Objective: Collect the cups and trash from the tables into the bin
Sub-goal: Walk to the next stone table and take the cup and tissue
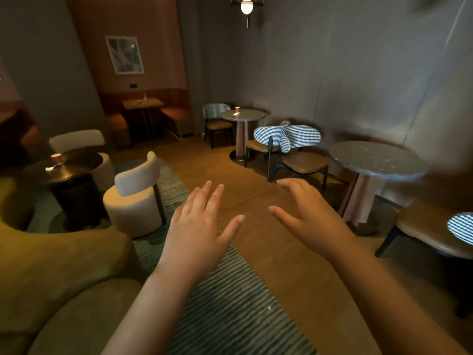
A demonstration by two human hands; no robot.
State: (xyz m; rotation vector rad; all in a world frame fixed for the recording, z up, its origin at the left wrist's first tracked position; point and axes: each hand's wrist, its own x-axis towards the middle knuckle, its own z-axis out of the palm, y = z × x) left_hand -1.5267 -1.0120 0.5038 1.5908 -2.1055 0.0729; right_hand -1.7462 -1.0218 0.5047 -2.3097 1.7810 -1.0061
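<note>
Both hands are out in front, palms down over the floor, grasping nothing. The left hand [198, 226] has its fingers straight and spread. The right hand [312, 216] is relaxed too, fingers gently bent, thumb pointing inward. The two hang apart and touch no object.

Under the forearms a striped rug [230, 316] lies on the wooden floor [256, 175], and an olive sofa [64, 265] curves along the left edge. Just past the sofa stands a cream chair [135, 198], and behind it a dark low table [82, 160]. On that table sits a red cup [56, 158], with a crumpled white scrap [50, 168] just beside it, both toward the table's left side.

Over on the right stands a round stone table [376, 160], with a checked-back chair [299, 147] near it. Farther back, a second stone table [252, 116] carries another cup [237, 109], also red, with a small white bit [236, 114] lying close in front of it.

Farthest off, in the booth against the back wall, a square wooden table [153, 101] holds a third cup [139, 102] — something pale and upright stands beside it, too small to tell what.
</note>
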